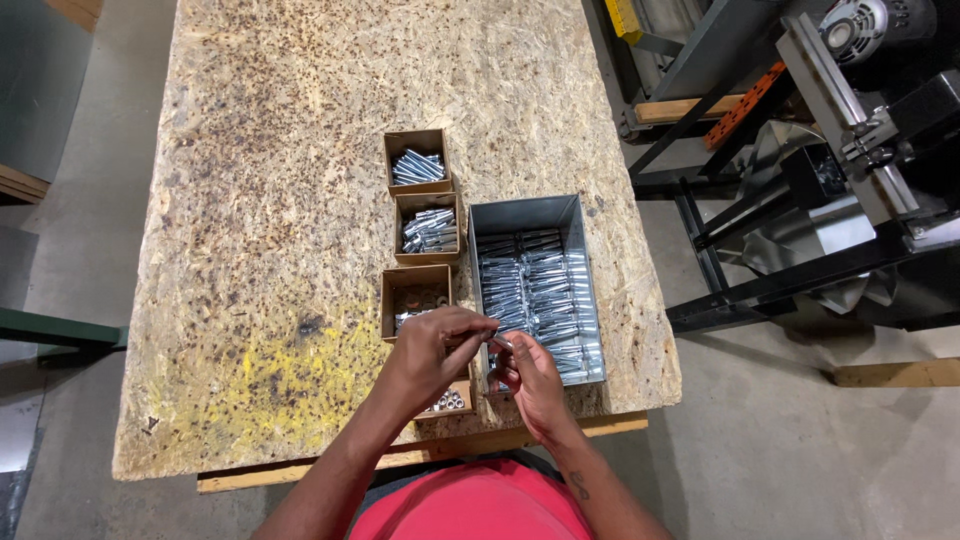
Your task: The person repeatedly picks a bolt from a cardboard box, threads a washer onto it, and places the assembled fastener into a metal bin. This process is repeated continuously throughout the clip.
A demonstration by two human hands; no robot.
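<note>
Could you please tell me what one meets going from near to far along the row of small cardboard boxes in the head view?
Box of nuts under the hands → box of washers → box of bolts → farthest box of bolts.

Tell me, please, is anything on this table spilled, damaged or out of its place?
Nothing is spilled. The shiny metal parts stay inside the grey metal bin and the cardboard boxes. Only the chipboard table looks odd: it has rusty brown specks and a yellow stain near the left hand.

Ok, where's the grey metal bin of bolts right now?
In the head view, the grey metal bin sits on the chipboard table's right side, just right of the cardboard boxes, directly beyond the right hand.
</note>
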